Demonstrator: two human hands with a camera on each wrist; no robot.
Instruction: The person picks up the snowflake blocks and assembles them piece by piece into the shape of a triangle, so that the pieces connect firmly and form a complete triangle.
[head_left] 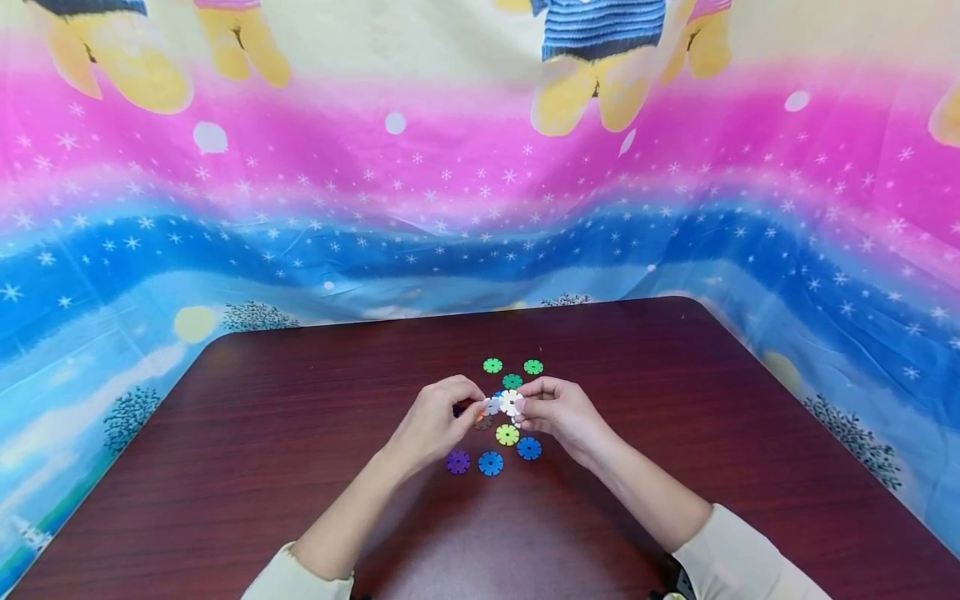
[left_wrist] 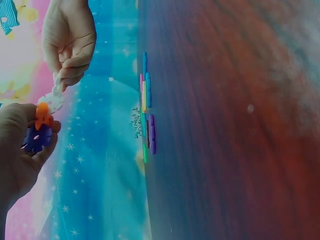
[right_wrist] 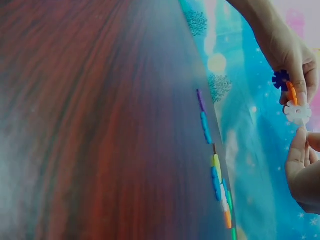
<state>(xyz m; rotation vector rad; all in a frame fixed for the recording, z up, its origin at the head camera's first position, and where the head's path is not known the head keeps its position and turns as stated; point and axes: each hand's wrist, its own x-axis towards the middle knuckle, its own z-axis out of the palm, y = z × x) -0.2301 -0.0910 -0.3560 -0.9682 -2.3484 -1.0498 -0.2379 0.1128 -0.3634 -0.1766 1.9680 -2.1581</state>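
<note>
Above the table my left hand (head_left: pixel 429 421) pinches a short chain of notched plastic discs: a purple disc (left_wrist: pixel 37 139), an orange disc (left_wrist: pixel 43 115) and a white disc (right_wrist: pixel 298 113) linked in a row. My right hand (head_left: pixel 564 418) pinches another white disc (head_left: pixel 512 403) between thumb and fingers. The two white discs meet edge to edge, set at an angle to each other. In the right wrist view, the disc in my right hand is nearly edge-on, so how deep their slots engage cannot be told.
Loose discs lie flat around and below my hands: light green (head_left: pixel 492 366), darker green (head_left: pixel 512 381), yellow (head_left: pixel 507 435), blue (head_left: pixel 491 463) and purple (head_left: pixel 458 462). The dark wooden table (head_left: pixel 262 467) ends at a patterned curtain (head_left: pixel 450 208).
</note>
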